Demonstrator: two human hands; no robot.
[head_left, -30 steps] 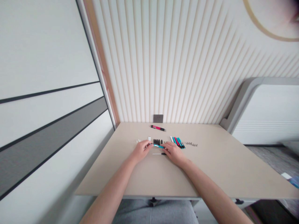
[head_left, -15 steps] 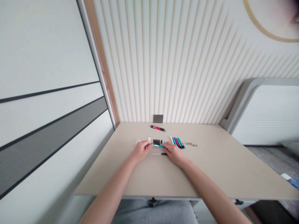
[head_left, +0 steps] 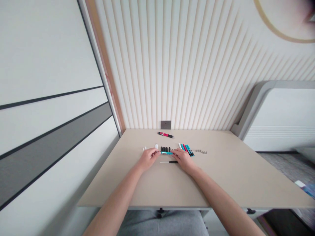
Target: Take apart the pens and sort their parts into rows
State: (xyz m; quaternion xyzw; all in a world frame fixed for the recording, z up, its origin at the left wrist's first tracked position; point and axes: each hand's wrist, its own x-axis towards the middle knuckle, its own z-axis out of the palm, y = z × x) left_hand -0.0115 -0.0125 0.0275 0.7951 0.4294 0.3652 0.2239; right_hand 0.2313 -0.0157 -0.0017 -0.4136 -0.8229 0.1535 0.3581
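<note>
Left hand (head_left: 148, 159), fingers (head_left: 157, 151) pinching teal pen (head_left: 166, 152); right hand (head_left: 183, 160), fingers (head_left: 176, 152) pressed together at its end; lettering (head_left: 167, 153) unreadable

Between my fingers (head_left: 154, 152) is a teal pen body (head_left: 166, 152) with a black end. The surface (head_left: 228, 177) is beige, and one pen (head_left: 165, 134) on it is red and black. The wall (head_left: 172, 72) behind has cream vertical stripes, and the panel (head_left: 54, 144) on the left has one grey band.

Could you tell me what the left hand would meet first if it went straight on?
Probably the slim teal pen just ahead of the left hand; its fingers point at the pen's left end, and may already touch it.
</note>
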